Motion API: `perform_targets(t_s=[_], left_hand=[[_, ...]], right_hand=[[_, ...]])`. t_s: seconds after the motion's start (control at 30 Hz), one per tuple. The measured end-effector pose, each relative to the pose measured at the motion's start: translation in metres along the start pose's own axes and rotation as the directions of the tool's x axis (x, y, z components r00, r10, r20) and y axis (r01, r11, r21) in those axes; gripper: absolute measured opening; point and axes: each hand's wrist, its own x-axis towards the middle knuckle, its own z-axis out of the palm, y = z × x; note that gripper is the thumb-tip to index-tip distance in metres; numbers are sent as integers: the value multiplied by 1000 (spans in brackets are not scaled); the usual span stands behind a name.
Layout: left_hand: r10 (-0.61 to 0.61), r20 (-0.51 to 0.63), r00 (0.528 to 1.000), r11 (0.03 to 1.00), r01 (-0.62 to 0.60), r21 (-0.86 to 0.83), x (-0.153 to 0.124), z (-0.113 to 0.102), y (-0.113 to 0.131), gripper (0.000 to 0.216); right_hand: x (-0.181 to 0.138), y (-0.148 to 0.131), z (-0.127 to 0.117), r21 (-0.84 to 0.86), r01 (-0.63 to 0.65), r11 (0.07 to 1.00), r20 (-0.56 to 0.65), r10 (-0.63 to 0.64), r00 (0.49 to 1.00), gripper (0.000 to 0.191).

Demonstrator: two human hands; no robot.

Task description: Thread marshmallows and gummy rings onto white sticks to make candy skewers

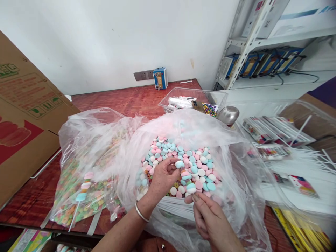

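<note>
My left hand (165, 175) pinches a blue-and-white marshmallow (180, 164) at the upper end of a candy skewer (186, 177). Pink, blue, white and coloured ring pieces are threaded along that skewer. Closed around its lower end, just below a blue-white marshmallow, is my right hand (210, 215); the stick is mostly hidden by the fingers. Both hands are over an open clear plastic bag (231, 150) full of pink, blue and white marshmallows (201, 172). Some coloured rings (175, 187) show under my left hand. White sticks (175, 206) lie at the near edge.
A finished-looking candy skewer (85, 187) rests on a bag of coloured rings (105, 168) at left. Beside it stands a cardboard box (28, 105). Behind is a clear tray (168, 98) with a phone (198, 105); at right, a plastic bin (278, 196) holds white sticks and packets.
</note>
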Motion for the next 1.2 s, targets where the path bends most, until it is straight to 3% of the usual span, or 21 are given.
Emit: perform_targets(t_s=[0.27, 0.53, 0.63, 0.73, 0.83, 0.93, 1.07, 1.2], left_hand=[[91, 43, 995, 995, -93, 34, -2, 0, 1, 23], [298, -26, 954, 915, -278, 294, -7, 0, -8, 23], [302, -28, 953, 941, -293, 168, -7, 3, -7, 22], [134, -104, 986, 974, -150, -170, -4, 8, 5, 22], [-54, -177, 983, 906, -27, -423, -1, 17, 21, 28], [-125, -141, 982, 872, 41, -487, -1, 28, 33, 27], [-145, -129, 981, 817, 45, -575, -10, 39, 34, 29], [-112, -143, 983, 751, -10, -660, -21, 46, 27, 34]], right_hand=[[-3, -10, 9, 146, -50, 988, 7, 50, 999, 43], [3, -10, 22, 222, 3, 975, -54, 10, 999, 38], [6, -6, 25, 124, 68, 990, -96, -56, 994, 38], [7, -4, 26, -102, 169, 980, -127, -182, 975, 38], [10, -1, 28, -406, 311, 859, -124, -389, 913, 37], [16, 9, 31, -650, 370, 664, -102, -559, 823, 42], [24, 28, 33, -857, 273, 436, -96, -658, 747, 52], [28, 39, 32, -954, 189, 232, -32, -707, 706, 52]])
